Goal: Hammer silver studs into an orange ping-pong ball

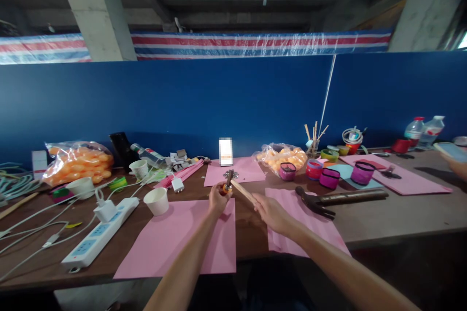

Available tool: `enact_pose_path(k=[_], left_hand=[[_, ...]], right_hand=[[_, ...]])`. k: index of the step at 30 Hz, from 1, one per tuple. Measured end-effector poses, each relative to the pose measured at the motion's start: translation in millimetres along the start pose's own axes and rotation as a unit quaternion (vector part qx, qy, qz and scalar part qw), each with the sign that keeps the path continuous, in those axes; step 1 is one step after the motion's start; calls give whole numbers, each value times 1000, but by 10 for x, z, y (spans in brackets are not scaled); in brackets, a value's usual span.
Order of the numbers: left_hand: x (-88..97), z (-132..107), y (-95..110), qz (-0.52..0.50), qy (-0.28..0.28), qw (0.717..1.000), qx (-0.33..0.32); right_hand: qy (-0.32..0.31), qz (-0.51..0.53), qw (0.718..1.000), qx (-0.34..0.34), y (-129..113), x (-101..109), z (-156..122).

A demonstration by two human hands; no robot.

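My right hand [272, 211] is closed around the pale wooden handle of a tool [243, 191]. The handle slants up and left to a dark metal piece that looks like a small hammer head. My left hand [218, 199] is closed on a small orange-and-dark object [226, 188], right under that metal piece. Whether the two touch, I cannot tell; the fingers hide most of the small object. Just beyond the hands, a cluster of small shiny metal pieces [233, 175] lies on a pink sheet [251, 170]. Behind it stands a phone with a bright screen [225, 151].
A claw hammer [346, 198] lies on pink paper to the right. On the left are a white power strip [100, 233], cables and a paper cup [156, 201]. Bags of orange balls [85, 163] and purple pouches [329, 178] stand farther back. Another person's hand [456, 163] holds a phone at far right.
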State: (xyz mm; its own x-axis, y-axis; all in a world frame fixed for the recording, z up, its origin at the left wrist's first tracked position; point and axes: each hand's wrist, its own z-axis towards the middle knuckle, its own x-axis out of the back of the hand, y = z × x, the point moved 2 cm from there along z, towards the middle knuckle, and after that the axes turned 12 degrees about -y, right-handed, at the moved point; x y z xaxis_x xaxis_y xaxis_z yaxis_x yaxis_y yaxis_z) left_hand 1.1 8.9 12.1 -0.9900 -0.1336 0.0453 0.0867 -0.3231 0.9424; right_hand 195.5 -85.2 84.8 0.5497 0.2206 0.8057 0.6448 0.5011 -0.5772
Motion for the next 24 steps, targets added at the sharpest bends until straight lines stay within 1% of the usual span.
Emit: enact_pose_path(k=[4, 9, 16, 24], left_hand=[[-3, 4, -8, 8, -19, 1000, -20], [-17, -3, 9, -1, -34, 999, -30], [-28, 8, 19, -15, -19, 999, -27], [-26, -10, 27, -12, -33, 999, -21]], right_hand=[[4, 21, 1000, -4, -12, 15, -11], [-15, 17, 1000, -15, -17, 7, -7], [1, 30, 999, -12, -26, 40, -26], [0, 18, 1000, -9, -17, 7, -10]])
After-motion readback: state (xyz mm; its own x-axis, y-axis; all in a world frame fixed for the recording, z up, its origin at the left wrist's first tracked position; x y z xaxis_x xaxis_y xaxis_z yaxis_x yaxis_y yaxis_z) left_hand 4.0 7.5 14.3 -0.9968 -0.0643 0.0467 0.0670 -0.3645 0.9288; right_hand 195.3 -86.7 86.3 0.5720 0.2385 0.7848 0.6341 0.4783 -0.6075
